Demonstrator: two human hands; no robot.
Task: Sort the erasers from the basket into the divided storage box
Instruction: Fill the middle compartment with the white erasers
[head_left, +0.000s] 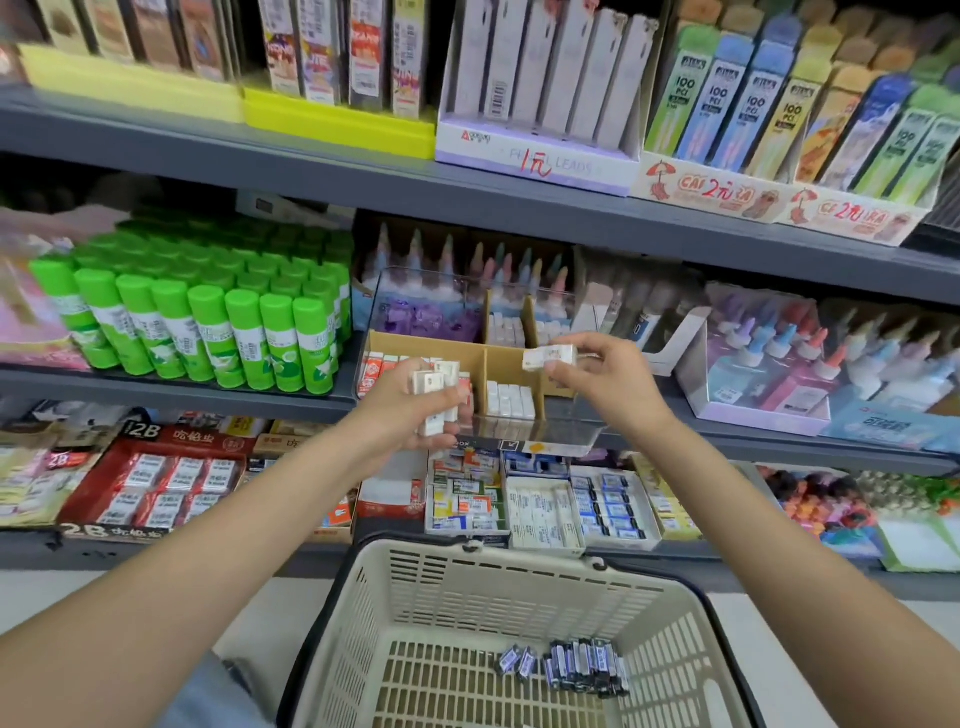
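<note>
The left hand (410, 410) grips several white erasers (436, 395); the right hand (597, 379) pinches one eraser (549, 357) above the box (511, 364) at the shelf's front edge. Dark erasers (582, 667) lie in the basket (363, 613).

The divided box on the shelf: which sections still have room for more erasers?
In the divided storage box, the front middle cell's white erasers leave space behind them. The front left red-packaged row looks crowded. The right hand hides the front right cell. The basket floor is mostly bare beside the dark erasers.
</note>
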